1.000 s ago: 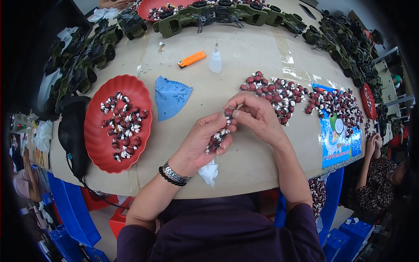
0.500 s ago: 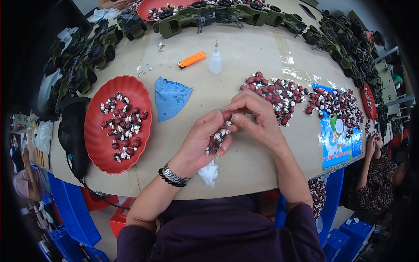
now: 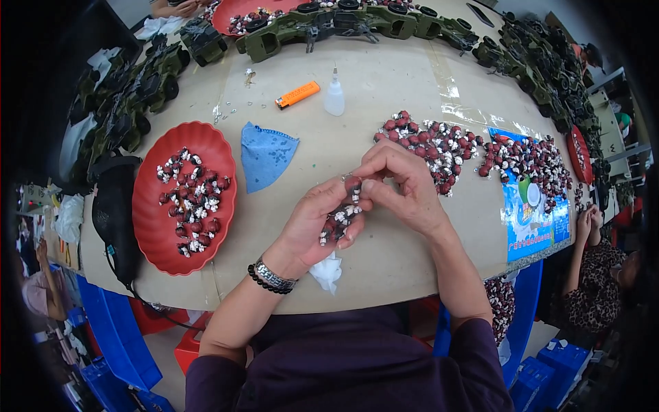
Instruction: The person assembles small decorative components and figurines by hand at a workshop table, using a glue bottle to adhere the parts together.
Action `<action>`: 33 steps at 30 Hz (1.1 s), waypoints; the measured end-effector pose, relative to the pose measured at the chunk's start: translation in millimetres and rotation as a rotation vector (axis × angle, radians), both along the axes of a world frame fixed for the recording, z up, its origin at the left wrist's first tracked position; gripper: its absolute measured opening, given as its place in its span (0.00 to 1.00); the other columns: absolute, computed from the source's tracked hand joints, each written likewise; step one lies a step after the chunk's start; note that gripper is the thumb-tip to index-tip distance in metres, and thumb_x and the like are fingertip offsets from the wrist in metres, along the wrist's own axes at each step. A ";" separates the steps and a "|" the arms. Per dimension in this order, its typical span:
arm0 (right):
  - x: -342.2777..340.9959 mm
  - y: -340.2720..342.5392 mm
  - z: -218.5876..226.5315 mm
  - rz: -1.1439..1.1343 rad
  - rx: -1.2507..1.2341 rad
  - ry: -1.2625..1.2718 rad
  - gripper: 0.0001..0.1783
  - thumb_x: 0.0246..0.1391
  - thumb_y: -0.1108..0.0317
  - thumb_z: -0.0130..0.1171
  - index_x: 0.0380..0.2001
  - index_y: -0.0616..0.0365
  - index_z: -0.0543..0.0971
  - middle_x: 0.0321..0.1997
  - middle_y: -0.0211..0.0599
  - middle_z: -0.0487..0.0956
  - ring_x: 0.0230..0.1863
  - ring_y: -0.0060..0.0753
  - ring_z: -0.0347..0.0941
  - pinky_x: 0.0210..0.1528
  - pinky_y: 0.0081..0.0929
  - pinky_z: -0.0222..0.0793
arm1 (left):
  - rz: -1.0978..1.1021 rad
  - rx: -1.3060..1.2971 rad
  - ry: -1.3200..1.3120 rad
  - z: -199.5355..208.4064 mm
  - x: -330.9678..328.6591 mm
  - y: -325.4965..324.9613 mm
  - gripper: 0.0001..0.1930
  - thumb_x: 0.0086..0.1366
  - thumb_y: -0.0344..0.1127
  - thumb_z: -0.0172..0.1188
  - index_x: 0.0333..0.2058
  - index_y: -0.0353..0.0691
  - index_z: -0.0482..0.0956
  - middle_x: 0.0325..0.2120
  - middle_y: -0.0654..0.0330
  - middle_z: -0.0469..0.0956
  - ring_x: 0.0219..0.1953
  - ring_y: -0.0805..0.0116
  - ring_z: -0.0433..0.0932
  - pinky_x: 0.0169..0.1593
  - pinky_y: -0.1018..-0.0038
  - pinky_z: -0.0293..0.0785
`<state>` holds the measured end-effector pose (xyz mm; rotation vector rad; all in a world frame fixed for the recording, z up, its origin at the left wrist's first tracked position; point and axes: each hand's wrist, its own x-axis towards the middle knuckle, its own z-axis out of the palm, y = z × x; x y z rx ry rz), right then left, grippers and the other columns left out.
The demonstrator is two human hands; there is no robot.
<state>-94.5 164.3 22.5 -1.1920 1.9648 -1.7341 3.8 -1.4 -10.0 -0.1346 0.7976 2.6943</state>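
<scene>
My left hand (image 3: 310,218) is closed around several small dark red, black and white figurines (image 3: 338,223) lying in its palm. One red-topped figurine (image 3: 353,184) stands up between its thumb and fingers. My right hand (image 3: 408,189) meets it there, thumb and forefinger pinched at the top of that figurine, where a tiny metallic loop seems to stick out. What exactly the right fingertips grip is too small to make out. Beyond the right hand lies a loose pile of like figurines (image 3: 429,141).
On the left a red scalloped tray (image 3: 141,230) holds more figurines, beside a black corded device (image 3: 113,216). A blue cloth (image 3: 266,158), an orange lighter (image 3: 298,95), a white dropper bottle (image 3: 335,99) and crumpled tissue (image 3: 327,273) lie around. Green toy vehicles (image 3: 264,42) line the far edge.
My hands stay together at nearly the same spot. The figurine between the fingertips has turned slightly, and more white of the figurines shows. The view has shifted a little.
</scene>
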 end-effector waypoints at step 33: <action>-1.0 1.0 5.7 -0.022 -0.166 -0.352 0.27 0.49 0.76 0.65 0.54 0.64 0.71 0.42 0.35 0.78 0.45 0.24 0.72 0.49 0.22 0.69 | 0.320 -0.534 0.116 35.2 -0.3 -6.2 0.17 0.66 0.32 0.59 0.51 0.32 0.71 0.37 0.58 0.79 0.31 0.76 0.77 0.34 0.79 0.74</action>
